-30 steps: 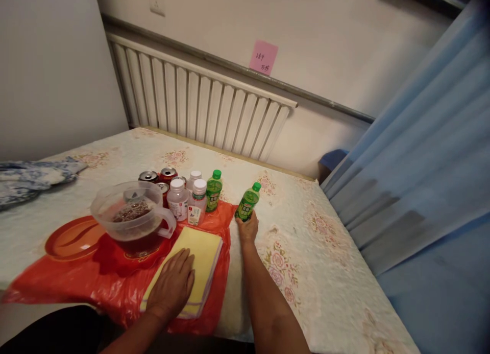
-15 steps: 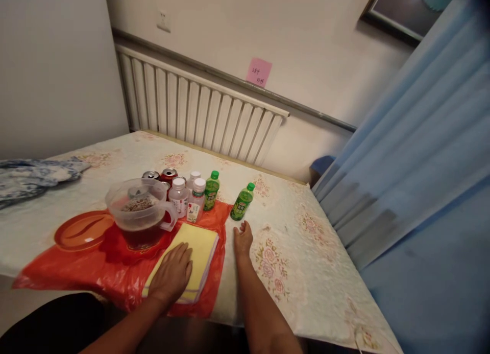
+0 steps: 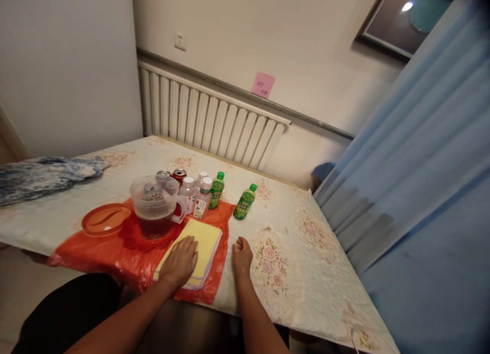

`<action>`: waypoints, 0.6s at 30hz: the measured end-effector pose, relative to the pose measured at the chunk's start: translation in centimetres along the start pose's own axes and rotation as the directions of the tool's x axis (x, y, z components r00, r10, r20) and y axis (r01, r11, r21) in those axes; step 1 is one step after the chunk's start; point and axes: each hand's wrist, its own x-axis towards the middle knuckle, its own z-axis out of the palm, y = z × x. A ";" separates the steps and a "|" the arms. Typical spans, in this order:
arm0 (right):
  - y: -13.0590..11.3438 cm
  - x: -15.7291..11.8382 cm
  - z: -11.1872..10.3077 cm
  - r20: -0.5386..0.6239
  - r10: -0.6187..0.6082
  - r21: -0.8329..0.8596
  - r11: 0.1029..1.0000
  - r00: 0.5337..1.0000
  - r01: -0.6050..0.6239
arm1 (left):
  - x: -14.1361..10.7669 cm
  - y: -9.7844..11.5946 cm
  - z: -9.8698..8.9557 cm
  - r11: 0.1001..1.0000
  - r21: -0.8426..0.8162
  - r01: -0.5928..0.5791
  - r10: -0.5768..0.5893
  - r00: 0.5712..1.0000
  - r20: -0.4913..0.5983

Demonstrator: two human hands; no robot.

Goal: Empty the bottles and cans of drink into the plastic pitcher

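My left hand lies flat, fingers stretched, on a folded yellow cloth. On the bare tablecloth to its right rests my right hand, fingers curled in and nothing visible in them. Beyond that hand, apart from it, a green-capped drink bottle stands upright. Another green bottle is at the far edge of the red plastic sheet. Several white-capped clear bottles stand beside a clear plastic jug holding dark liquid.
Behind the jug are drink cans. An orange lid lies left of it. A blue-and-white cloth is heaped at the table's left. The radiator lines the wall, and a blue curtain hangs at right.
My right hand has drawn back from the separate green bottle toward me, its fingers more curled. The left hand stays on the yellow cloth. The camera view has shifted a little.
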 end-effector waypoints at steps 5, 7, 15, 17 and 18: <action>-0.7 -2.1 -0.3 0.022 -0.061 -0.045 0.997 0.998 0.062 | 0.0 0.2 -0.3 1.000 0.003 0.003 -0.003 1.000 0.012; -1.0 -2.5 -0.5 0.039 -0.076 -0.063 0.995 0.996 0.078 | 0.0 0.2 -0.3 1.000 -0.001 0.002 -0.002 1.000 0.012; -1.4 -2.4 -0.6 0.061 -0.110 -0.109 0.987 0.992 0.116 | 0.0 0.0 0.1 1.000 -0.014 0.003 -0.003 1.000 0.004; -1.4 -2.4 -0.6 0.064 -0.120 -0.114 0.985 0.991 0.126 | -0.1 0.0 0.2 1.000 0.002 -0.002 0.002 1.000 0.011; -1.3 -2.5 -0.6 0.064 -0.124 -0.113 0.985 0.990 0.130 | -0.1 -0.1 0.2 1.000 0.005 -0.005 0.005 1.000 0.013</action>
